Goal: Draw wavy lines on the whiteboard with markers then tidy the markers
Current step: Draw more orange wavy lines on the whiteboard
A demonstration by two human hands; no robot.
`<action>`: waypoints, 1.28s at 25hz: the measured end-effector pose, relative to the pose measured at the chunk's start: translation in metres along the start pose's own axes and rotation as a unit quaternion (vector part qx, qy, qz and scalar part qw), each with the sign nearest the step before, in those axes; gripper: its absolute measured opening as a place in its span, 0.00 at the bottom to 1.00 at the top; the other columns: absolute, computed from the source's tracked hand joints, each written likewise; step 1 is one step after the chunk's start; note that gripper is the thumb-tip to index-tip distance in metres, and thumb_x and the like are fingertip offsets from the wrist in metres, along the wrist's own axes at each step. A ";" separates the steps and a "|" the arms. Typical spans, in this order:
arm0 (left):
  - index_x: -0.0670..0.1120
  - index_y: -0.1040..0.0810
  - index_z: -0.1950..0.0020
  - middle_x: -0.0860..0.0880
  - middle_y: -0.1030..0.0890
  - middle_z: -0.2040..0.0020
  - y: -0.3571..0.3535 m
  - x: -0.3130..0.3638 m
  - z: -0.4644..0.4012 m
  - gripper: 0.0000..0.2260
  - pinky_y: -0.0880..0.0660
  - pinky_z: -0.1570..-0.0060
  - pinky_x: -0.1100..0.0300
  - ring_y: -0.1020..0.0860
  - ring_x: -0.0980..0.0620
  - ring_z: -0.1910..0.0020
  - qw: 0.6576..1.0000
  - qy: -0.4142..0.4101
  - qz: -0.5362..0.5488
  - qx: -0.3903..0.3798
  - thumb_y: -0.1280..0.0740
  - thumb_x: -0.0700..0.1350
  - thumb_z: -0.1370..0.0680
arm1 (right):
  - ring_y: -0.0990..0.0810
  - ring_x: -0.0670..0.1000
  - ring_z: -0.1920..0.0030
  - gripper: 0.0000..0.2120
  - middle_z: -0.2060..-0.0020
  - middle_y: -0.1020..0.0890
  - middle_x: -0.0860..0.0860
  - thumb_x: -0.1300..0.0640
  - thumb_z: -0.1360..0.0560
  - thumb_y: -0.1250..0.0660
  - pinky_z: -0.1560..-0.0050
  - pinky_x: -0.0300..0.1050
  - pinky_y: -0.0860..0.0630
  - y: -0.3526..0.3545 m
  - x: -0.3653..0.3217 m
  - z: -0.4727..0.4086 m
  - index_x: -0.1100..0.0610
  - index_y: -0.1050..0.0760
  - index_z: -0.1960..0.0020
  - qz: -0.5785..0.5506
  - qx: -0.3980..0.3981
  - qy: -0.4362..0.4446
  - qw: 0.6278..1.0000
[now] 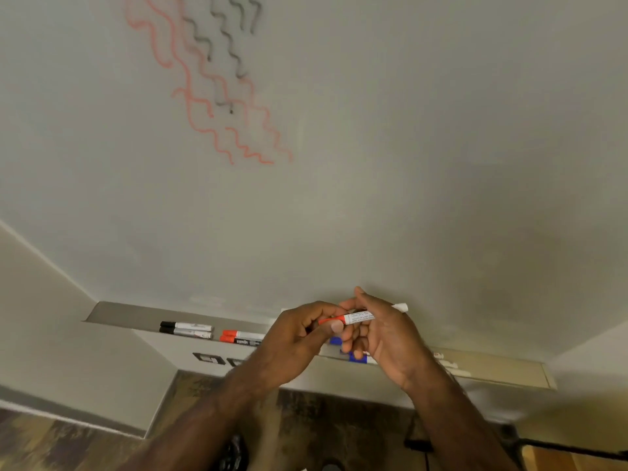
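Red-capped marker (356,317) pinched by both hands (343,334) above tray (136,317) holding black markers (186,329).

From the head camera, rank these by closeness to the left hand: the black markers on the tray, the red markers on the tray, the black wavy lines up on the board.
1. Red markers, tray, just left of the left hand.
2. Black markers, farther left on the tray.
3. Black wavy lines, high on the whiteboard.

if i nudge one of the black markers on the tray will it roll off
Probably it would roll a little: the black markers look round and smooth. They lie lengthwise along the tray, so a push would send them toward its edge. They look stiff and light.
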State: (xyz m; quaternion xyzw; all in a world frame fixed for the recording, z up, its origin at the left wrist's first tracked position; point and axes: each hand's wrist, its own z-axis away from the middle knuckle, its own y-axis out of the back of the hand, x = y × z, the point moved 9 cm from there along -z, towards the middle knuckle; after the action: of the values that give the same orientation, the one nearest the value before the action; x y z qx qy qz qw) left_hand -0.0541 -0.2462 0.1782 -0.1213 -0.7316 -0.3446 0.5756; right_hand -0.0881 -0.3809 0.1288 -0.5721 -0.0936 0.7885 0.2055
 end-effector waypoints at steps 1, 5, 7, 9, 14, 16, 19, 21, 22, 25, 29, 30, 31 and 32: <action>0.47 0.16 0.40 0.61 0.18 0.60 0.008 0.003 -0.002 0.09 0.27 0.58 0.69 0.21 0.61 0.61 1.000 -0.003 0.001 0.004 0.35 0.45 0.15 | 0.20 0.59 0.71 0.21 0.67 0.19 0.65 0.47 0.16 0.37 0.72 0.44 0.27 -0.006 -0.007 0.000 0.66 0.17 0.49 -0.002 -0.004 0.005 1.000; 0.45 0.15 0.44 0.51 0.24 0.67 0.057 0.016 -0.003 0.15 0.26 0.63 0.60 0.26 0.54 0.67 0.998 -0.011 0.037 0.055 0.40 0.49 0.14 | 0.20 0.60 0.71 0.21 0.67 0.20 0.64 0.48 0.20 0.35 0.74 0.45 0.27 -0.031 -0.046 -0.003 0.66 0.16 0.49 -0.038 -0.014 0.033 0.999; 0.52 0.15 0.40 0.51 0.23 0.64 0.089 0.029 -0.001 0.12 0.25 0.61 0.61 0.25 0.54 0.65 0.994 -0.034 0.036 0.096 0.38 0.49 0.14 | 0.19 0.60 0.70 0.22 0.65 0.20 0.64 0.47 0.19 0.36 0.74 0.46 0.26 -0.044 -0.072 -0.004 0.66 0.16 0.47 -0.041 -0.022 0.066 0.997; 0.55 0.20 0.31 0.52 0.22 0.58 0.123 0.054 0.000 0.13 0.24 0.55 0.64 0.23 0.56 0.59 0.987 -0.088 -0.005 0.137 0.37 0.50 0.15 | 0.17 0.59 0.66 0.24 0.61 0.18 0.66 0.47 0.17 0.39 0.72 0.46 0.24 -0.063 -0.101 -0.003 0.66 0.17 0.45 -0.040 -0.041 0.107 0.993; 0.44 0.29 0.23 0.50 0.25 0.48 0.214 0.144 -0.005 0.21 0.28 0.44 0.66 0.24 0.52 0.47 0.890 -0.277 -0.191 0.306 0.38 0.39 0.16 | 0.16 0.59 0.55 0.20 0.51 0.17 0.67 0.49 0.18 0.36 0.65 0.48 0.20 -0.128 -0.187 0.007 0.65 0.18 0.41 -0.001 -0.092 0.254 0.963; 0.43 0.25 0.26 0.50 0.23 0.47 0.251 0.183 -0.002 0.18 0.30 0.42 0.69 0.24 0.57 0.46 0.838 -0.307 -0.217 0.395 0.35 0.37 0.16 | 0.16 0.60 0.52 0.17 0.49 0.16 0.66 0.51 0.18 0.33 0.63 0.50 0.19 -0.154 -0.219 0.016 0.64 0.18 0.40 0.026 -0.102 0.317 0.942; 0.40 0.21 0.31 0.47 0.20 0.44 0.296 0.234 0.003 0.14 0.26 0.41 0.63 0.22 0.52 0.45 0.751 -0.374 -0.226 0.496 0.33 0.34 0.17 | 0.15 0.62 0.50 0.15 0.47 0.15 0.63 0.54 0.20 0.30 0.61 0.51 0.18 -0.192 -0.263 0.032 0.64 0.18 0.40 0.070 -0.083 0.413 0.904; 0.37 0.21 0.31 0.43 0.19 0.38 0.321 0.253 0.000 0.13 0.24 0.36 0.51 0.21 0.46 0.37 0.694 -0.415 -0.231 0.541 0.35 0.36 0.16 | 0.15 0.62 0.51 0.09 0.50 0.13 0.60 0.60 0.19 0.30 0.60 0.51 0.17 -0.215 -0.291 0.045 0.62 0.17 0.41 0.112 -0.048 0.474 0.872; 0.38 0.22 0.30 0.42 0.20 0.33 0.334 0.257 -0.006 0.14 0.25 0.33 0.46 0.23 0.44 0.32 0.677 -0.420 -0.234 0.558 0.36 0.37 0.15 | 0.14 0.61 0.52 0.07 0.52 0.13 0.58 0.62 0.19 0.30 0.60 0.50 0.16 -0.225 -0.305 0.052 0.61 0.17 0.42 0.140 -0.024 0.503 0.853; 0.38 0.27 0.25 0.40 0.29 0.23 0.358 0.258 -0.030 0.17 0.36 0.24 0.36 0.34 0.41 0.20 0.662 -0.417 -0.279 0.557 0.39 0.36 0.14 | 0.14 0.55 0.58 0.06 0.56 0.14 0.53 0.63 0.21 0.27 0.62 0.49 0.15 -0.251 -0.337 0.071 0.57 0.18 0.45 0.204 0.037 0.575 0.792; 0.36 0.29 0.24 0.38 0.31 0.22 0.365 0.251 -0.044 0.17 0.42 0.21 0.35 0.37 0.40 0.19 0.661 -0.432 -0.291 0.540 0.38 0.34 0.14 | 0.17 0.49 0.64 0.06 0.59 0.16 0.49 0.63 0.24 0.25 0.66 0.45 0.19 -0.272 -0.366 0.083 0.56 0.20 0.49 0.246 0.096 0.632 0.729; 0.35 0.28 0.25 0.38 0.30 0.23 0.365 0.250 -0.044 0.17 0.41 0.21 0.36 0.36 0.40 0.20 0.656 -0.435 -0.286 0.547 0.38 0.35 0.15 | 0.17 0.48 0.63 0.06 0.59 0.16 0.48 0.62 0.24 0.25 0.64 0.44 0.19 -0.276 -0.372 0.085 0.55 0.20 0.50 0.260 0.115 0.646 0.709; 0.35 0.28 0.25 0.38 0.29 0.23 0.365 0.249 -0.044 0.17 0.41 0.21 0.37 0.35 0.40 0.20 0.650 -0.436 -0.284 0.553 0.37 0.35 0.15 | 0.16 0.48 0.61 0.06 0.58 0.16 0.46 0.60 0.25 0.24 0.62 0.44 0.19 -0.279 -0.377 0.087 0.55 0.20 0.50 0.273 0.134 0.659 0.687; 0.35 0.27 0.26 0.38 0.28 0.24 0.365 0.248 -0.043 0.17 0.40 0.21 0.36 0.34 0.40 0.21 0.644 -0.438 -0.285 0.558 0.37 0.35 0.15 | 0.16 0.48 0.59 0.06 0.57 0.16 0.45 0.59 0.25 0.24 0.59 0.44 0.18 -0.283 -0.381 0.089 0.54 0.20 0.50 0.285 0.152 0.672 0.666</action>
State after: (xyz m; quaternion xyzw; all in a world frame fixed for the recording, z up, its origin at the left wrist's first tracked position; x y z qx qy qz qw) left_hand 0.1120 -0.0610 0.5455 0.3012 -0.9504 0.0753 0.0201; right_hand -0.0108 -0.2832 0.5951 -0.9066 0.3585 0.2135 0.0623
